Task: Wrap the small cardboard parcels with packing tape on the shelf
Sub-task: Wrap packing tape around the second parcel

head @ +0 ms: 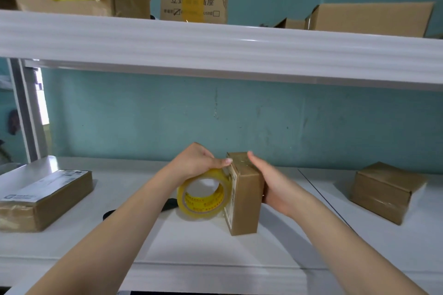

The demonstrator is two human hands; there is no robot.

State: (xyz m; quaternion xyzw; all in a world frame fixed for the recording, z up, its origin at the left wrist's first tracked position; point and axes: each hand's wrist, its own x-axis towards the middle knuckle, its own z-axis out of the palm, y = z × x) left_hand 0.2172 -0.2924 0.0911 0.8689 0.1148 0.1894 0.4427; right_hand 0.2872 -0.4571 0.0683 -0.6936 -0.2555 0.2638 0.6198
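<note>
A small brown cardboard parcel [245,195] stands on end in the middle of the white shelf [196,244]. My right hand [273,182] holds it from the right side, thumb along its top edge. A yellowish roll of packing tape [203,195] is upright against the parcel's left face. My left hand [196,161] grips the roll from above, and its thumb presses the tape onto the parcel's top left corner. Shiny tape shows on the parcel's top.
A flat labelled parcel [45,195] lies at the left of the shelf, another brown parcel [387,195] at the right. A dark object [167,205] lies behind my left forearm. The upper shelf [215,43] carries several cardboard boxes. A teal wall stands behind.
</note>
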